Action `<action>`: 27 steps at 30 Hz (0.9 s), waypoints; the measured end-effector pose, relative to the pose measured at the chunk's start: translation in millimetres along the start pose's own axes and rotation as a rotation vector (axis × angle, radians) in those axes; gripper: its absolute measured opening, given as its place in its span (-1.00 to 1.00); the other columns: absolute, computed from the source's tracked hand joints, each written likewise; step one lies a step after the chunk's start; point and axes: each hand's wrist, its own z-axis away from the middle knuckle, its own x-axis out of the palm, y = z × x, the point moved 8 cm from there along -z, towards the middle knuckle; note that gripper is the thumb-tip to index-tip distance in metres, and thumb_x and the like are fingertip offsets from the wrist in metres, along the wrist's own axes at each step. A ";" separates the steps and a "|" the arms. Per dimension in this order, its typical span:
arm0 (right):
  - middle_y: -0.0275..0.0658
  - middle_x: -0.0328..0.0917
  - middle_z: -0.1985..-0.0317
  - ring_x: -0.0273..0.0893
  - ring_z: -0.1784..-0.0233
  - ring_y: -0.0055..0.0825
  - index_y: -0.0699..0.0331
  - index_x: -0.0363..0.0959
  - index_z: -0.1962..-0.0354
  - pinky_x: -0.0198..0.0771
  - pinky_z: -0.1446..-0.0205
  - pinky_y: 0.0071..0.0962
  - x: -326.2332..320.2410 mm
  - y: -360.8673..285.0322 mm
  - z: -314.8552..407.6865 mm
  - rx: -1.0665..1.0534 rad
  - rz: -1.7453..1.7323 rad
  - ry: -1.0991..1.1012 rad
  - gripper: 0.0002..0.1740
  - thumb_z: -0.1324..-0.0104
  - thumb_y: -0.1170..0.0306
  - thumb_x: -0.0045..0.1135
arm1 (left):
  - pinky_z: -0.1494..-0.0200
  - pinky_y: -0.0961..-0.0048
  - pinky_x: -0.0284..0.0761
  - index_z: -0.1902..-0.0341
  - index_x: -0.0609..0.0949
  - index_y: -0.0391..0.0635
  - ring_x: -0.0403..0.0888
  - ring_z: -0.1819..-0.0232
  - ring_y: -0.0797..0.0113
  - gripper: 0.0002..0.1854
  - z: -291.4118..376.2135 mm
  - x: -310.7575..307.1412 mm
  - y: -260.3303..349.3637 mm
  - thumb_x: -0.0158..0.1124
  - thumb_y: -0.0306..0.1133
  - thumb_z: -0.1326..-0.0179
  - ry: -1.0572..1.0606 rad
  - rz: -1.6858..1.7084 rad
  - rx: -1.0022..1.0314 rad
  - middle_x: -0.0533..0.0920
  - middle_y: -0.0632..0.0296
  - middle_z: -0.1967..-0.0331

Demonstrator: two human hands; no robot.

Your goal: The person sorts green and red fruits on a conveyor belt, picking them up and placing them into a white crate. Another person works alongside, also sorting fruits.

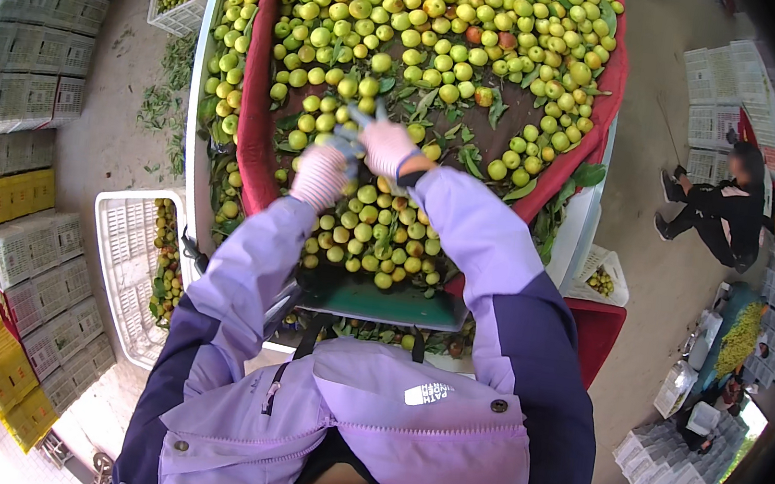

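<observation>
Small round yellow-green fruits (360,228), by their look jujubes, lie mixed with green leaves (426,105) on a brown sorting bed (470,132). My left hand (323,175), in a striped glove with grey fingers, is low over the fruits left of the middle. Right beside it, slightly farther forward, my right hand (386,146) reaches over more fruits in a matching glove. Two of its grey fingers point away from me, spread around a fruit. Both hands are blurred and overlap at the fingers, so any fruit held is hard to make out.
Red padded edging (262,81) borders the bed, which narrows towards a green chute plate (380,299) before me. A white plastic crate (130,268) with fruits stands at left. Stacked crates (45,18) line the left side. A seated person (726,204) is at right.
</observation>
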 end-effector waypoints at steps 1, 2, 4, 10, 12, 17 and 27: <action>-0.34 -0.11 -0.48 0.12 -0.39 0.00 -0.29 0.28 -0.25 0.50 -0.16 -0.21 13.2 -2.1 11.7 -0.031 -0.034 -0.098 -0.21 -0.06 0.57 0.01 | 0.08 0.27 0.52 0.05 0.63 0.01 0.58 0.19 0.02 -0.64 -11.4 -28.8 -17.5 0.29 -0.43 0.01 0.237 0.234 -0.039 0.62 0.07 0.25; -0.33 -0.01 -0.45 0.26 -0.32 -0.10 -0.27 0.37 -0.20 0.49 -0.15 -0.19 15.2 -10.9 23.7 -0.171 0.018 -0.094 -0.30 -0.08 0.50 -0.01 | 0.07 0.26 0.53 0.04 0.63 0.00 0.57 0.19 0.02 -0.63 -25.1 -54.8 -35.8 0.30 -0.45 0.02 0.386 0.071 -0.057 0.61 0.06 0.24; -0.25 0.41 -0.23 0.58 -0.01 -0.29 -0.14 0.60 0.05 0.50 0.00 -0.13 -9.5 2.5 41.5 -0.336 -0.021 0.040 -0.57 -0.13 0.33 -0.05 | -0.05 0.18 0.47 -0.02 0.59 0.01 0.48 -0.02 -0.02 -0.55 -46.7 -82.1 -67.1 0.34 -0.33 0.04 0.524 -0.129 -0.143 0.51 0.06 -0.05; -0.01 0.53 0.23 0.51 0.19 -0.05 0.25 0.53 0.21 0.39 0.14 -0.10 -179.8 188.5 55.4 0.198 0.067 1.042 -0.75 -0.26 0.35 -0.08 | -0.34 0.11 0.23 -0.12 0.55 -0.03 0.26 -0.31 -0.12 -0.38 -105.9 -87.2 -86.4 0.38 -0.19 0.12 0.300 -0.224 0.022 0.37 -0.14 -0.25; -0.02 0.53 0.19 0.52 0.12 -0.02 0.24 0.51 0.20 0.43 0.06 -0.09 -178.6 215.2 4.5 0.213 0.118 0.753 -0.75 -0.27 0.29 -0.04 | -0.39 0.13 0.18 -0.23 0.47 0.00 0.18 -0.37 -0.18 -0.28 -114.3 -85.9 -88.2 0.36 -0.17 0.12 0.242 -0.074 -0.159 0.17 -0.19 -0.37; -0.01 0.61 0.27 0.61 0.19 -0.08 0.22 0.37 0.08 0.51 0.13 -0.13 -126.7 263.9 -31.2 0.663 0.308 0.277 -0.53 -0.07 0.25 0.24 | -0.41 0.13 0.14 -0.28 0.43 0.08 0.06 -0.43 -0.17 -0.22 -146.9 -103.2 -85.0 0.40 -0.16 0.15 0.277 -0.064 -0.125 0.03 -0.20 -0.43; -0.18 0.60 0.28 0.61 0.32 -0.17 0.09 0.46 0.06 0.45 0.28 -0.13 -124.7 199.8 -14.4 0.164 0.435 0.390 -0.58 -0.16 0.13 0.16 | -0.39 0.00 0.11 -0.18 0.51 0.03 0.17 -0.38 -0.16 -0.26 -200.4 -102.1 -82.0 0.40 0.05 0.14 0.410 -0.099 -0.060 0.30 -0.13 -0.33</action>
